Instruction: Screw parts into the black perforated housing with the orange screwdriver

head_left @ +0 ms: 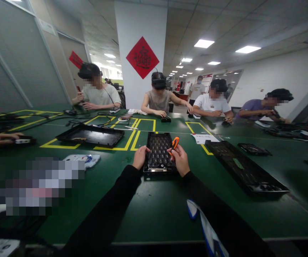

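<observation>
A wide green table (154,207) fills the view, marked with yellow tape lines (132,140). Several people sit along its far side, each with hands on small items. A long black tray (246,169) lies to the right. A flat black tray (89,135) lies to the left inside a taped box. Between them, straight ahead and near the person, a black perforated panel (159,151) rests flat on the table. The left hand (140,157) curls its fingers around the panel's left edge. The right hand (181,161) is closed around an orange-handled screwdriver (174,143), held over the panel's right side; its tip cannot be made out.
</observation>
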Demonstrator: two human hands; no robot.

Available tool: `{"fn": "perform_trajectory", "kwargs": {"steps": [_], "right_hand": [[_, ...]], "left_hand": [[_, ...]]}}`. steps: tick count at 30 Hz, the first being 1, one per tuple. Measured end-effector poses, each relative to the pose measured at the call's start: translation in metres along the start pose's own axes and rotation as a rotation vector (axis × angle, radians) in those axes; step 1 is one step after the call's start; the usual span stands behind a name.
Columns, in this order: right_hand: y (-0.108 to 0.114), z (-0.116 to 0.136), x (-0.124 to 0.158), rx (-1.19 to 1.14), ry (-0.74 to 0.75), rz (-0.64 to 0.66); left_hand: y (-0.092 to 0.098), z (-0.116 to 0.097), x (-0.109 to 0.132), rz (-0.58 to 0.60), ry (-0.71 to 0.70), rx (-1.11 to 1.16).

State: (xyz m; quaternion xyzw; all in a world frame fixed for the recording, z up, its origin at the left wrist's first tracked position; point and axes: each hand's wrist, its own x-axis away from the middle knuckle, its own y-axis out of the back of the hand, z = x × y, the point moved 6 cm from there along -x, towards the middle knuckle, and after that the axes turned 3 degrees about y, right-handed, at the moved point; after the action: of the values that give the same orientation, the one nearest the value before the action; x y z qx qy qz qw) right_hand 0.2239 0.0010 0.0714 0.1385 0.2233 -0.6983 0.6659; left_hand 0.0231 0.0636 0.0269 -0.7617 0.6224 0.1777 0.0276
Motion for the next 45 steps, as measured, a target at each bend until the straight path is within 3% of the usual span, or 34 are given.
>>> {"fn": "perform_trajectory", "kwargs": {"steps": [6,12,21,30,45], "right_hand": [[-0.002,-0.003,0.001,0.060,-0.031,0.000],[0.002,0.011,0.001,0.222,0.115,-0.034],[0.003,-0.002,-0.001,0.051,0.027,-0.045],[-0.004,0.003,0.003,0.023,-0.008,0.006],[0.010,0.003,0.002,0.020,0.044,-0.174]], "left_hand": [[0.000,-0.001,0.000,0.016,0.000,-0.025],[0.000,-0.001,0.000,0.013,-0.017,-0.045],[-0.001,0.002,-0.001,0.016,-0.019,-0.037],[0.000,0.001,0.000,0.021,-0.025,-0.056],[0.001,-0.010,0.006,0.010,-0.024,-0.066]]}}
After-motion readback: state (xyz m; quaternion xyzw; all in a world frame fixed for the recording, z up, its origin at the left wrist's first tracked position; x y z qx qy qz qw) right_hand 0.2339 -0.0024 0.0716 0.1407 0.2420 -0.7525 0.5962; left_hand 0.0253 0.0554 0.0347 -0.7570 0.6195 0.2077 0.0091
